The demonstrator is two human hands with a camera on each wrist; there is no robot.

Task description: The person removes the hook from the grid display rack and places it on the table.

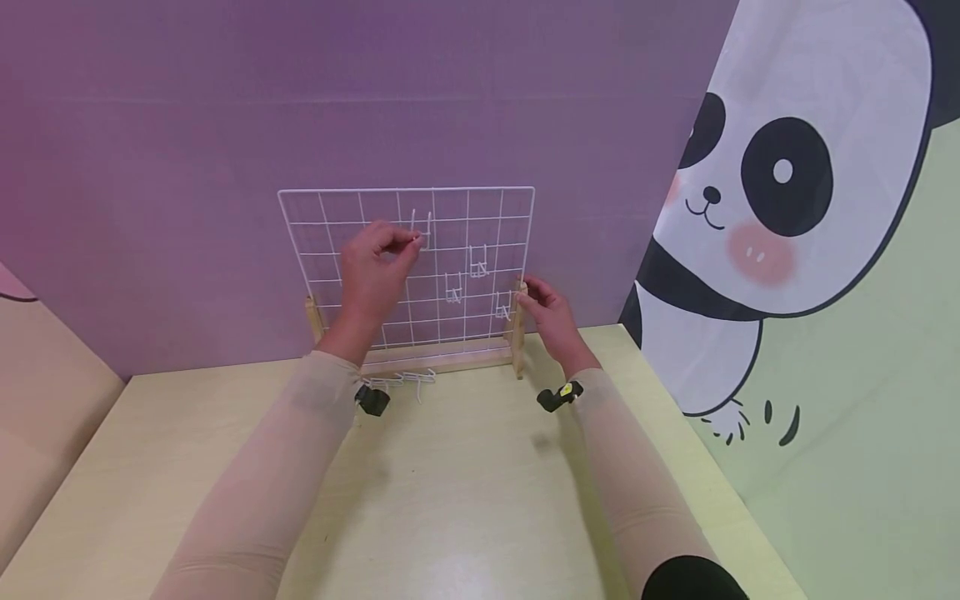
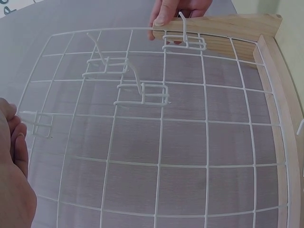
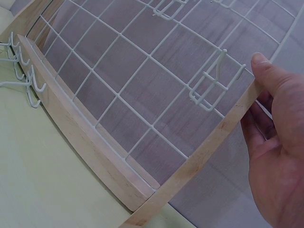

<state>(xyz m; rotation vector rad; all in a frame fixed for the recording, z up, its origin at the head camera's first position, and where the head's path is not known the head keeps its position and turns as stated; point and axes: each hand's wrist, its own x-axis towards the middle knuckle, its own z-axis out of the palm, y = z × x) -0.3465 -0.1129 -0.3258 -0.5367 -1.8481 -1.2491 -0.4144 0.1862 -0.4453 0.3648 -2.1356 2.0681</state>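
A white wire grid panel [image 1: 345, 191] stands upright in a wooden stand [image 1: 450, 362]. My left hand [image 1: 367, 279] pinches a white wire hook [image 2: 43, 124] against the grid's upper part. With thumb and fingers, my right hand [image 1: 553, 321] grips the top of the stand's right wooden post [image 3: 209, 145]. Three other double hooks hang on the grid: an upper hook [image 1: 477, 265], a middle hook [image 1: 453, 292] and a lower hook [image 1: 502, 308] close to the right post. In the left wrist view, only part of the left hand [image 2: 14, 175] shows at the left edge.
Several loose white hooks [image 1: 417, 377] lie on the pale wooden table [image 1: 450, 483] along the front of the stand's base. A purple wall [image 1: 187, 208] rises behind the grid. To the right is a wall panel with a panda picture [image 1: 787, 183].
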